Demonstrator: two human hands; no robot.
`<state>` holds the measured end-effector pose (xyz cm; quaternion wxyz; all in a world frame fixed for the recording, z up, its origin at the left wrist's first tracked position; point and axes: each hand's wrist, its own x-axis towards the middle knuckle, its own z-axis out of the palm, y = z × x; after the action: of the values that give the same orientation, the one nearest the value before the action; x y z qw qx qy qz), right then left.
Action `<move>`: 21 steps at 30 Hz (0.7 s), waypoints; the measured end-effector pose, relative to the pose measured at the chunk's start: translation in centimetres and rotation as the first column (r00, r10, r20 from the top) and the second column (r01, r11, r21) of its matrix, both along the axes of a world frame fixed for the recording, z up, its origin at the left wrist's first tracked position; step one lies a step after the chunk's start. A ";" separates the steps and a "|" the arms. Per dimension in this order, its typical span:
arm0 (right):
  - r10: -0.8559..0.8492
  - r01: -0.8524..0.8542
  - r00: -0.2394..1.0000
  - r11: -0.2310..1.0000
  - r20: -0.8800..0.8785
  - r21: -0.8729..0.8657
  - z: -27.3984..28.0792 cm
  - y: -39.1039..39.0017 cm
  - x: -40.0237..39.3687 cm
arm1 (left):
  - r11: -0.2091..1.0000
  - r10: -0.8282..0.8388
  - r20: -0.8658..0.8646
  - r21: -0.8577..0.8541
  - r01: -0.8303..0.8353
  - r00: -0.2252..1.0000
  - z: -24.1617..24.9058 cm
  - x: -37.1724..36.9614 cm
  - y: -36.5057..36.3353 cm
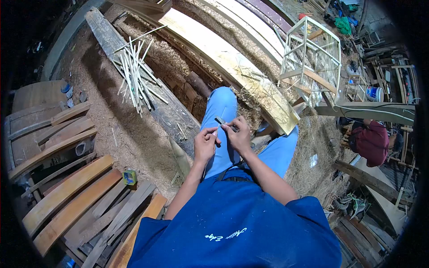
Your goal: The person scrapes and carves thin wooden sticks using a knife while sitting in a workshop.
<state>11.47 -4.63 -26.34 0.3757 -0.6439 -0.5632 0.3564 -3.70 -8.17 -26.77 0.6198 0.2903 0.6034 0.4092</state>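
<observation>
My left hand (205, 144) is closed around a thin pale stick (217, 130), held over my lap. Close beside it, my right hand (238, 135) grips a small knife (219, 120), its short dark blade at the stick. The fingers of both hands nearly meet, and they partly cover the knife's handle and the stick. To the left, a loose pile of thin pale sticks (134, 78) lies across a weathered plank (172, 114).
A thick pale beam (232, 62) with wood shavings runs ahead of me. A slatted wooden cage (311, 58) stands at its right. Curved boards (67, 194) and a yellow-green tape measure (130, 177) are at left. Another person (372, 142) in dark red is at right.
</observation>
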 end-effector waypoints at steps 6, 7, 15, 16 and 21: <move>-0.008 0.008 1.000 0.999 0.013 0.039 -0.7 -0.6 -0.8 | 0.999 0.018 0.053 -0.037 -0.016 0.998 0.6 -1.1 -1.3; -0.032 0.032 0.999 0.999 -0.003 0.011 -0.5 -0.6 -1.0 | 0.999 0.016 0.051 -0.037 -0.014 0.999 0.7 -1.2 -1.8; -0.059 0.059 0.998 0.998 0.002 0.035 -0.8 -0.5 -1.2 | 0.992 0.023 0.065 -0.124 -0.015 0.998 2.5 -1.7 -3.3; -0.056 0.057 0.998 0.998 -0.026 0.032 -0.8 -0.5 -1.2 | 0.993 0.028 0.065 -0.119 -0.020 0.998 2.3 -1.4 -2.6; 0.041 -0.038 0.998 0.997 -0.042 0.068 -0.6 -0.4 -0.5 | 0.999 -0.025 0.044 -0.025 0.027 0.999 0.3 -0.5 0.9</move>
<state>10.94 -5.06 -26.93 0.4020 -0.6119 -0.5792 0.3584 -4.20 -7.31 -26.49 0.6417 0.2812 0.5913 0.3994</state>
